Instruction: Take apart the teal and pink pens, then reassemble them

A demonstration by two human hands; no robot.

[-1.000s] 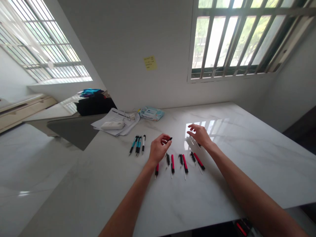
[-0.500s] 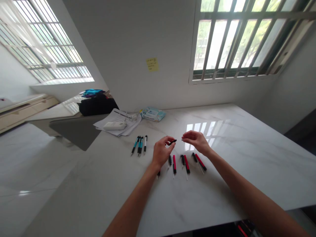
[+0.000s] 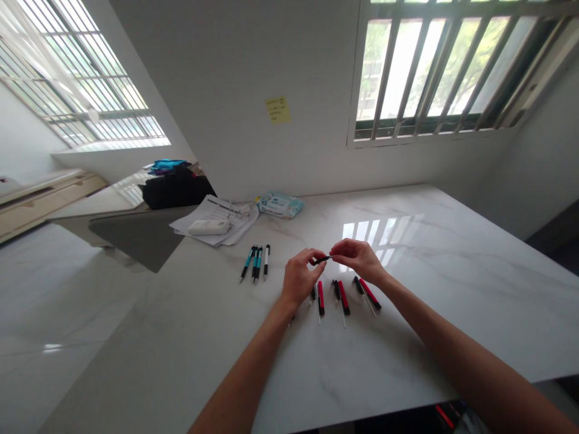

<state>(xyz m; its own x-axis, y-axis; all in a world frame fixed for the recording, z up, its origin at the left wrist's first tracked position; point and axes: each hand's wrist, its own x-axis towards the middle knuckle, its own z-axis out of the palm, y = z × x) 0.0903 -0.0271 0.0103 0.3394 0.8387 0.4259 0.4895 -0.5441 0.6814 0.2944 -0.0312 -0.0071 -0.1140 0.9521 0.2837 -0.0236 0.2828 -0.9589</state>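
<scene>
Between thumb and fingers, my left hand (image 3: 302, 276) pinches a black pen part (image 3: 321, 260) above the marble-patterned table. My right hand (image 3: 357, 259) is pinched at that part's right end, on a tiny light piece too small to name. Below the hands lie sets of taken-apart pens: a red barrel (image 3: 343, 298) with a black grip, a thin white refill (image 3: 342, 314) and a black top piece (image 3: 336, 290) in the middle set. A similar set with a red barrel (image 3: 370, 293) lies to the right, another (image 3: 321, 298) to the left. My left wrist partly hides one more.
Several assembled pens, blue-and-black ones (image 3: 256, 265) and a white-and-black one (image 3: 266, 263), lie left of my hands. Behind them are papers (image 3: 217, 208) with a white device (image 3: 208, 227) on top, and a wet wipes pack (image 3: 280, 205) by the wall.
My right hand has come left to meet my left hand, closing the gap between the black part and the tiny piece. The view has tilted slightly.
</scene>
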